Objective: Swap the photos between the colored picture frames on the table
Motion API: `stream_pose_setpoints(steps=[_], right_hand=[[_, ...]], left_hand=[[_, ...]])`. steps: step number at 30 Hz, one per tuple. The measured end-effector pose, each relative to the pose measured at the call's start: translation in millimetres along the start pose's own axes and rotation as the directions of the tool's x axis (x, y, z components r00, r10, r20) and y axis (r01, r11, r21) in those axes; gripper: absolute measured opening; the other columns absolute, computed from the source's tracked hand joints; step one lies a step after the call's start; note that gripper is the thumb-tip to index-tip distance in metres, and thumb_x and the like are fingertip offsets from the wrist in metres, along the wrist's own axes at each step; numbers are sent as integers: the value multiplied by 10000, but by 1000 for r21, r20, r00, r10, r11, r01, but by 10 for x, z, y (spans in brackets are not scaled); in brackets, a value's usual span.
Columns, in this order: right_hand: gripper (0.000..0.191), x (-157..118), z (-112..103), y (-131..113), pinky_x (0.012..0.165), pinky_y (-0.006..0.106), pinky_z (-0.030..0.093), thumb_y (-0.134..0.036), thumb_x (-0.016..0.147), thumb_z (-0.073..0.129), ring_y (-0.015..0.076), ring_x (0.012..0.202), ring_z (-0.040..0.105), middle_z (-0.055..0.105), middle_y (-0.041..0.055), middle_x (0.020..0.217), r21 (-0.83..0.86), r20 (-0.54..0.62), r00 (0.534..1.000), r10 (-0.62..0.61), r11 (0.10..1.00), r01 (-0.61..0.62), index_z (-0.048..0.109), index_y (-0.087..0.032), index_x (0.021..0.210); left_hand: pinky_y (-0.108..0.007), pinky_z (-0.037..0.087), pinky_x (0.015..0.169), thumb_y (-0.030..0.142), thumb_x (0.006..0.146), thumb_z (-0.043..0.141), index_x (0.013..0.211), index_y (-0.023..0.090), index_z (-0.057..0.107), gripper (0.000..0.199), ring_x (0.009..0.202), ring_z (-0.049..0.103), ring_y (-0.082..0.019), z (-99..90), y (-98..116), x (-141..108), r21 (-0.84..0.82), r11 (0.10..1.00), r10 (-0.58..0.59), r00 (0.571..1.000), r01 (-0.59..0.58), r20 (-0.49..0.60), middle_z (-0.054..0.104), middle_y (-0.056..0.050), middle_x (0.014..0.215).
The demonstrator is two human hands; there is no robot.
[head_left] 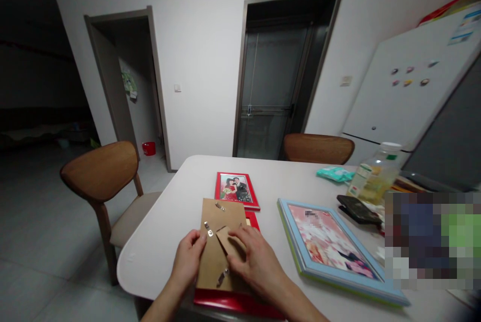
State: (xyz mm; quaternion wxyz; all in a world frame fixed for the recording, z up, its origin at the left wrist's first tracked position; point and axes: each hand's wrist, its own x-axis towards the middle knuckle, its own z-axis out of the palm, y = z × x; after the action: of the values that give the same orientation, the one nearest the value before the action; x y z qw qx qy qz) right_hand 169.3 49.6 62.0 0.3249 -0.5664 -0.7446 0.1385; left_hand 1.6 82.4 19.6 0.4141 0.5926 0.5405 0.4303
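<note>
A brown picture-frame backing board (210,267) with metal clips lies over a red frame (225,299), whose red edges show at the bottom and upper right. My left hand (187,257) pinches the board's left edge between thumb and fingers. My right hand (259,257) is closed around the stand flap (225,238) in the middle of the board, fingers curled over it. Just beyond the board is a smaller red photo frame (256,201) with a picture of a couple. To the right rests a light blue photo frame (291,224), picture side up, on another green-edged piece.
The white table (158,257) has rounded corners. At its right stand a plastic bottle (376,174), a black phone (358,209) and a teal packet (334,174). A wooden chair (103,172) is at the left, another (319,148) behind the table.
</note>
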Motion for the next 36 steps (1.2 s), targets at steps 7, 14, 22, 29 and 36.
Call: stream_pose_setpoints(steps=[7, 14, 22, 29, 36], right_hand=[[417, -54, -54, 450, 767, 321, 387, -295, 721, 443, 206, 857, 530, 546, 118, 970, -134, -37, 979, 203, 969, -206, 458, -129, 1103], [515, -50, 90, 709, 746, 295, 378, -175, 666, 420, 228, 897, 538, 573, 155, 991, -235, 26, 947, 319, 923, -304, 384, -79, 1170], [618, -38, -40, 664, 629, 298, 440, -170, 637, 404, 189, 665, 605, 642, 78, 847, 516, 135, 862, 488, 708, -482, 251, -149, 1235], [791, -118, -182, 304, 602, 305, 462, -187, 623, 543, 166, 597, 608, 641, -15, 711, 908, 330, 840, 431, 97, -407, 120, -277, 1285], [766, -95, -207, 308, 454, 207, 395, -297, 637, 585, 104, 449, 508, 543, -69, 524, 825, 209, 868, 450, 396, -404, 178, -230, 1282]], left_hand=[[-239, 423, 462, 469, 664, 493, 666, 173, 497, 296, 487, 562, -149, -658, -87, 0, -141, 977, -164, 986, 161, -7, 596, 16, 547], [-229, 383, 438, 467, 615, 510, 636, 186, 478, 284, 466, 547, -154, -1069, -357, 108, 27, 980, -193, 971, 199, -137, 552, 47, 492], [-371, 406, 724, 314, 584, 559, 865, 150, 541, 325, 796, 562, -256, -1074, -317, 189, 346, 935, 21, 966, 72, -256, 606, -44, 774], [-374, 320, 944, 245, 618, 587, 1167, 180, 392, 586, 1131, 388, -227, 180, 294, -302, 305, 892, 319, 943, -333, 95, 436, -88, 1229], [-358, 375, 899, 46, 641, 445, 1167, 181, 371, 549, 1045, 453, -200, 493, 552, -487, 253, 712, 631, 755, -655, 178, 507, -85, 1117]])
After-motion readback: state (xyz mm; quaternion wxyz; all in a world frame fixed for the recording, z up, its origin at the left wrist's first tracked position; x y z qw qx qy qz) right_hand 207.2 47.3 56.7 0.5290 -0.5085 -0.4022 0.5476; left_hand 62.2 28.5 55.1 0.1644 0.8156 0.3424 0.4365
